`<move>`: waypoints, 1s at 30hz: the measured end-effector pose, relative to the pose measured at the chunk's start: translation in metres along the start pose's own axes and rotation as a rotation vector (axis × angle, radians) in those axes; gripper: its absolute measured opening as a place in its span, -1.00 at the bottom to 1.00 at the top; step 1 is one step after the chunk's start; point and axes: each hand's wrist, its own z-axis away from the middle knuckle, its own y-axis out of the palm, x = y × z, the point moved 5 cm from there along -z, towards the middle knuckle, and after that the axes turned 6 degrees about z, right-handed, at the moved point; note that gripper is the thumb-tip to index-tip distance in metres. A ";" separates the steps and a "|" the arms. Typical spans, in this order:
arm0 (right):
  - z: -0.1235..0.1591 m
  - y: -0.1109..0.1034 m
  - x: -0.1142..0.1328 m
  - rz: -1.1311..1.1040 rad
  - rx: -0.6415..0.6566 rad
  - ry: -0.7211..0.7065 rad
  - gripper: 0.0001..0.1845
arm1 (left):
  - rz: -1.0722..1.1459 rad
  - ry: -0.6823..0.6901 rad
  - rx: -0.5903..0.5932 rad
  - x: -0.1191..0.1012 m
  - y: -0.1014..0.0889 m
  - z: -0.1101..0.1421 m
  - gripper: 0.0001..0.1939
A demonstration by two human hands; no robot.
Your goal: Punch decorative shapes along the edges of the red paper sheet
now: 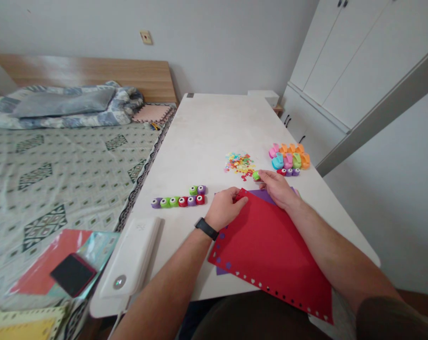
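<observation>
A red foam sheet [270, 250] with punched holes along its near edge lies on the white table [206, 132], over a purple sheet [263, 194]. My left hand [225, 208], with a black watch on the wrist, pinches the red sheet's far corner. My right hand [275, 185] rests at the sheet's far edge, its fingers closed on a small green craft punch [256, 176]. Just beyond lies a heap of coloured punched-out shapes [239, 164].
A row of small purple, green and red punches [180, 200] lies left of my hands. Larger pastel punches [289, 158] stand at the right. A white power bank [130, 257] sits at the near left corner. The bed to the left holds paper sheets and a phone [72, 274].
</observation>
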 end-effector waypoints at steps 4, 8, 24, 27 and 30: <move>0.000 -0.004 0.003 0.008 -0.039 -0.001 -0.51 | 0.004 -0.010 0.008 0.002 0.001 0.000 -0.77; 0.001 -0.005 0.006 -0.056 -0.058 0.014 -0.51 | 0.006 -0.012 0.010 0.002 0.001 0.000 -0.76; 0.001 -0.003 0.006 -0.109 -0.021 0.061 -0.52 | 0.001 -0.010 0.010 0.003 0.001 -0.001 -0.75; 0.001 -0.003 0.004 -0.052 -0.007 0.045 -0.50 | 0.005 -0.013 0.005 0.003 0.001 0.000 -0.76; 0.001 -0.002 0.003 -0.010 -0.005 0.024 -0.47 | 0.014 -0.007 0.000 0.002 0.001 0.000 -0.76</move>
